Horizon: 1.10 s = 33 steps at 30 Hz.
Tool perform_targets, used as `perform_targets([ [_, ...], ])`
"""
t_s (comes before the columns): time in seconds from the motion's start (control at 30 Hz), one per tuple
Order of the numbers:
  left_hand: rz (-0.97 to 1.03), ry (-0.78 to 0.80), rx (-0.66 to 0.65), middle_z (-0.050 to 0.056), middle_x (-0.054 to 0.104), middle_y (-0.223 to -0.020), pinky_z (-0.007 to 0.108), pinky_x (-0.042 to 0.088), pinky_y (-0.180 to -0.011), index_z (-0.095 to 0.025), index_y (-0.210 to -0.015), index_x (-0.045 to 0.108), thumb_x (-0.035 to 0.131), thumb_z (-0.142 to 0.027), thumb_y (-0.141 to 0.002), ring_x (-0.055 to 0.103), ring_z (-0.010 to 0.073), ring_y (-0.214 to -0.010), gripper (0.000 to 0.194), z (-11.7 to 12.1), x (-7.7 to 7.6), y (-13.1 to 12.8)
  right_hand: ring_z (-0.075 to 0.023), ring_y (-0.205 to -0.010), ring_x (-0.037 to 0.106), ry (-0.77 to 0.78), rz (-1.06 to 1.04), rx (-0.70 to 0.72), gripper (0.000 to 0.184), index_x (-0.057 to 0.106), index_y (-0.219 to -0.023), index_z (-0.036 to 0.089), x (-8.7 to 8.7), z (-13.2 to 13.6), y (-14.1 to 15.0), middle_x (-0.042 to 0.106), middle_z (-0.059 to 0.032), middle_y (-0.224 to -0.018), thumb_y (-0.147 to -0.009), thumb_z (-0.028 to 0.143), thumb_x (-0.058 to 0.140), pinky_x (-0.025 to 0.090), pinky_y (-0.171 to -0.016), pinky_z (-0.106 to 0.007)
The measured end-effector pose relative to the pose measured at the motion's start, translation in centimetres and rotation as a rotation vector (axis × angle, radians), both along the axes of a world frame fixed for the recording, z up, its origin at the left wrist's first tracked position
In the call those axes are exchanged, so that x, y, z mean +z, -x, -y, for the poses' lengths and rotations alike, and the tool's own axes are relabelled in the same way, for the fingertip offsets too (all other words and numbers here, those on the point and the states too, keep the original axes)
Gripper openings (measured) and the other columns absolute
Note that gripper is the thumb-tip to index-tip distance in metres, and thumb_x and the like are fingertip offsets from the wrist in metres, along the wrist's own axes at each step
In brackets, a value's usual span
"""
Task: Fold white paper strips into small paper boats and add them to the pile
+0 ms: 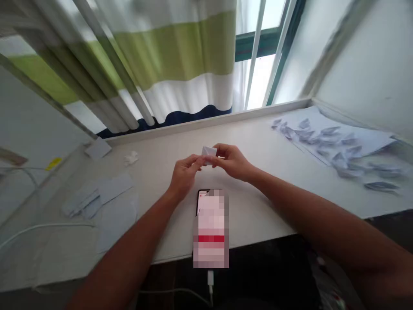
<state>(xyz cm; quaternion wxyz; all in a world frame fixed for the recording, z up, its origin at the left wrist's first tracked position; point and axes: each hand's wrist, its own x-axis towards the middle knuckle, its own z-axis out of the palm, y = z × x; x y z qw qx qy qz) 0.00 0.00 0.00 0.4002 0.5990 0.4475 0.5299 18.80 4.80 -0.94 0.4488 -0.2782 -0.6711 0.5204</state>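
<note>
A small folded piece of white paper [209,151] is held up over the white table [167,232], between my two hands. My left hand [184,174] pinches its lower left side with thumb and fingers. On the right side, my right hand [235,162] grips it, thumb in front and fingers behind. Creases show on the paper's face; its underside is hidden by my fingers. Below my hands a phone [211,228] lies at the table's front edge, its screen lit and mostly blurred out, with a charging plug [210,277] at its lower end.
Several folded paper boats [332,135] lie at the right, some on large white sheets [371,129]. Loose paper pieces [114,187] lie at the left, near a white cable [48,226]. A crumpled paper [130,158] sits behind them. Curtains [174,47] hang behind the table.
</note>
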Motion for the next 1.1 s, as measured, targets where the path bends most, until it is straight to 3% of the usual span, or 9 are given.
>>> perform_targets([
  [0.17,-0.034,-0.005,0.035,0.002,0.077,-0.081,0.031,0.048,-0.074,-0.022,-0.081,0.084,0.077,-0.046,-0.091,0.061,0.0166,-0.078,0.027,-0.1,-0.4,-0.2,-0.0171,-0.073,0.063,-0.035,-0.029,-0.005,0.054,0.073,-0.082,0.019,-0.2,-0.1,-0.1,0.068,-0.001,-0.075,-0.078,0.071,0.089,0.055,-0.07,-0.034],
  [0.3,-0.001,-0.019,0.114,0.002,0.076,-0.084,0.03,0.05,-0.074,-0.02,-0.083,0.078,0.088,-0.041,-0.082,0.067,0.0167,-0.078,0.023,-0.4,-0.4,0.0,-0.0182,-0.076,0.064,-0.043,0.013,-0.015,0.055,0.077,-0.086,0.018,-0.3,-0.3,-0.3,0.072,-0.0033,-0.079,-0.078,0.072,0.089,0.056,-0.073,-0.035],
  [0.47,-0.121,-0.133,0.126,0.005,0.081,-0.093,0.032,0.051,-0.078,-0.021,-0.092,0.084,0.089,-0.042,-0.084,0.071,0.0197,-0.086,0.023,-0.6,-0.4,0.5,-0.0159,-0.069,0.059,-0.058,0.076,-0.042,0.056,0.074,-0.077,0.017,0.0,-0.3,-0.5,0.068,-0.0017,-0.072,-0.076,0.071,0.09,0.049,-0.065,-0.032],
  [0.57,-0.16,-0.191,0.102,0.004,0.079,-0.087,0.032,0.048,-0.072,-0.023,-0.089,0.086,0.086,-0.042,-0.088,0.067,0.0184,-0.08,0.019,-0.6,-0.4,0.6,-0.0141,-0.065,0.055,-0.081,0.078,-0.036,0.055,0.073,-0.075,0.017,0.3,-0.3,-0.5,0.065,-0.0001,-0.068,-0.077,0.07,0.09,0.044,-0.062,-0.031],
  [0.7,-0.16,-0.228,0.086,0.001,0.073,-0.079,0.031,0.043,-0.067,-0.025,-0.084,0.087,0.085,-0.039,-0.088,0.058,0.015,-0.071,0.015,-0.7,-0.2,0.7,-0.0134,-0.065,0.054,-0.092,0.06,-0.006,0.059,0.066,-0.069,0.019,0.3,-0.3,-0.5,0.061,0.0014,-0.066,-0.079,0.073,0.087,0.046,-0.064,-0.031],
  [0.8,-0.071,-0.135,0.095,0.001,0.072,-0.071,0.031,0.044,-0.065,-0.023,-0.082,0.086,0.087,-0.041,-0.086,0.056,0.0137,-0.064,0.019,-0.7,-0.1,0.6,-0.0133,-0.062,0.054,-0.151,0.067,-0.052,0.056,0.069,-0.076,0.019,-0.1,-0.5,-0.5,0.06,0.0022,-0.065,-0.084,0.073,0.083,0.045,-0.06,-0.03],
  [0.9,0.09,-0.02,0.079,0.002,0.077,-0.07,0.03,0.047,-0.063,-0.021,-0.092,0.087,0.091,-0.041,-0.081,0.062,0.0149,-0.062,0.023,-0.7,-0.1,0.4,-0.0125,-0.055,0.051,-0.208,0.108,-0.098,0.05,0.076,-0.091,0.019,-0.5,-0.4,-0.5,0.059,0.0034,-0.061,-0.091,0.069,0.079,0.04,-0.054,-0.028],
  [1.0,0.215,0.016,0.035,0.005,0.082,-0.08,0.031,0.055,-0.069,-0.021,-0.098,0.087,0.092,-0.035,-0.079,0.074,0.0179,-0.074,0.024,-0.5,0.2,0.2,-0.0119,-0.055,0.054,-0.267,0.167,-0.109,0.04,0.079,-0.099,0.019,-0.7,-0.3,-0.7,0.064,0.0022,-0.064,-0.099,0.058,0.074,0.043,-0.056,-0.028],
  [1.1,0.274,0.038,-0.003,0.007,0.085,-0.091,0.033,0.06,-0.078,-0.02,-0.097,0.087,0.086,-0.035,-0.085,0.079,0.0199,-0.085,0.019,-0.2,0.5,0.1,-0.0129,-0.06,0.06,-0.329,0.179,-0.127,0.03,0.081,-0.109,0.019,-0.6,-0.3,-1.0,0.072,-0.0008,-0.075,-0.103,0.047,0.071,0.05,-0.06,-0.03],
])
